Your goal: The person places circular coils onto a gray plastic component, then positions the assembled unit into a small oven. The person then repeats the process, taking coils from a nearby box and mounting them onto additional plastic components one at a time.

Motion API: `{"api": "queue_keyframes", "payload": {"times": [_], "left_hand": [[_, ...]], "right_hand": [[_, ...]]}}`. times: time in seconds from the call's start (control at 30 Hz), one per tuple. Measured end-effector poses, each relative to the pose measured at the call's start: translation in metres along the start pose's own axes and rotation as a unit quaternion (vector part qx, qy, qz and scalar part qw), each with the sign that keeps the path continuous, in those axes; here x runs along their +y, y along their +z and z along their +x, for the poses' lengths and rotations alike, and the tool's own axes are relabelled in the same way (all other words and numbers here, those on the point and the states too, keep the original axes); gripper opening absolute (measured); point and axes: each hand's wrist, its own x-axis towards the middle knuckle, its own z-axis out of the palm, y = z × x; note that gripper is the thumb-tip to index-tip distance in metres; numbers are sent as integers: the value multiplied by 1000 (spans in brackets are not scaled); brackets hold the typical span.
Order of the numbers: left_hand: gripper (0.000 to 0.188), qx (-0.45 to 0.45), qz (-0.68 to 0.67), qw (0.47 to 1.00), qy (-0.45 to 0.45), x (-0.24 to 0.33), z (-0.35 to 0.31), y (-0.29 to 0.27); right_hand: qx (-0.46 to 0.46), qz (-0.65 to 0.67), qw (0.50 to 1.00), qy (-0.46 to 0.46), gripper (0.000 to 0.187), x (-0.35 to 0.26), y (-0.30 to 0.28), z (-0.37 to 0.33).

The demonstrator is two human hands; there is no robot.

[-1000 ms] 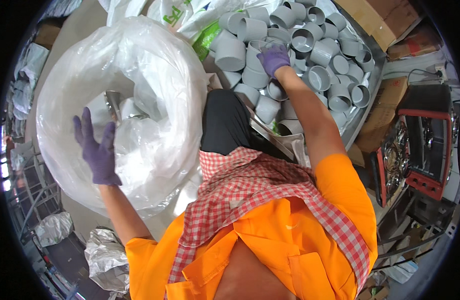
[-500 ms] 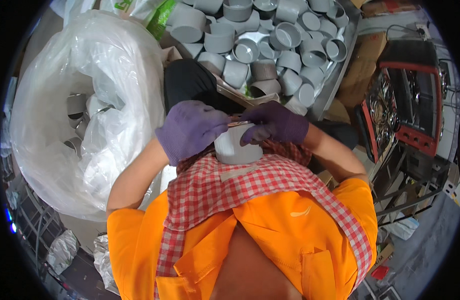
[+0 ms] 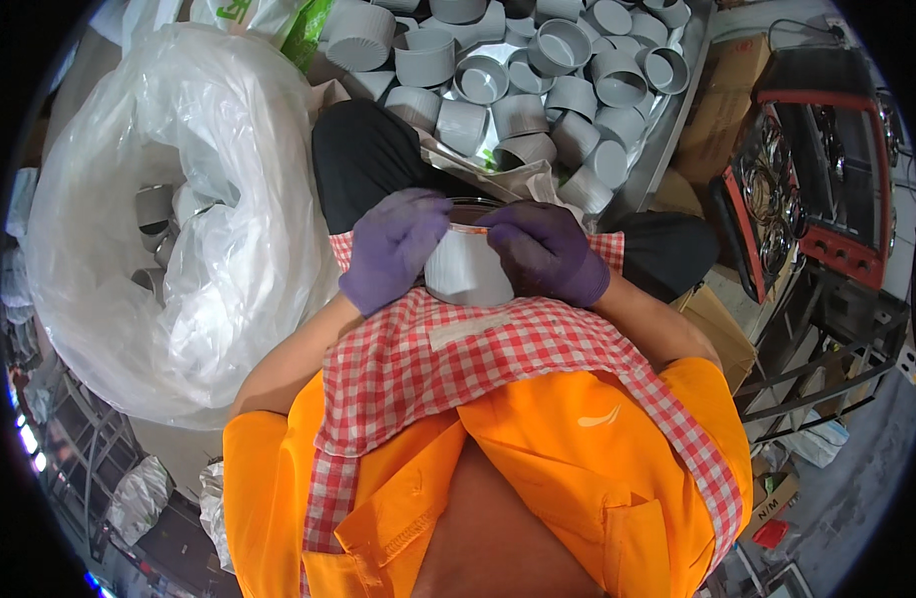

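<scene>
Clasping a grey cup [image 3: 468, 271] between our left hand [image 3: 393, 247] and right hand [image 3: 550, 254], we seem partway, with some pieces [image 3: 154, 211] inside the plastic bag [image 3: 269, 120] left of them, and many loose cups [image 3: 521, 116] untouched beyond our hands.

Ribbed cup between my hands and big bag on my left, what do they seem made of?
Ribbed cup: probably matte grey plastic, perhaps ceramic; it shows only soft highlights. Big bag: likely thin, glossy plastic film, judging by its translucent, crinkled sheen.

Left hand [image 3: 390, 246] opposite right hand [image 3: 552, 253], apparently curled
</scene>
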Motion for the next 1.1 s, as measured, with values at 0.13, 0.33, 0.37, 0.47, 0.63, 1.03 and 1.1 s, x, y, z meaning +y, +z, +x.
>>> {"api": "queue_keyframes", "payload": {"times": [0.13,0.33,0.37,0.47,0.63,1.03,1.1], "left_hand": [[39,-140,-598,678,-405,-10,-5,3],[43,-117,-582,720,-360,25,10,2],[46,-97,-567,739,-349,31,9,3],[51,-83,-533,803,-252,33,20,6],[35,-133,-132,978,-88,45,44,-7],[24,-218,-264,930,-134,58,51,-17],[24,-191,-248,936,-163,63,52,-9]], "right_hand": [[-8,-44,995,-88,24,9,-1,-1],[179,119,976,47,40,9,6,-29],[198,356,908,103,48,10,14,-30],[169,493,832,188,51,32,3,-24],[57,268,954,125,29,13,-31,-5],[-150,266,952,-31,23,15,-51,-1],[-140,294,943,-72,23,32,-49,3]]}}
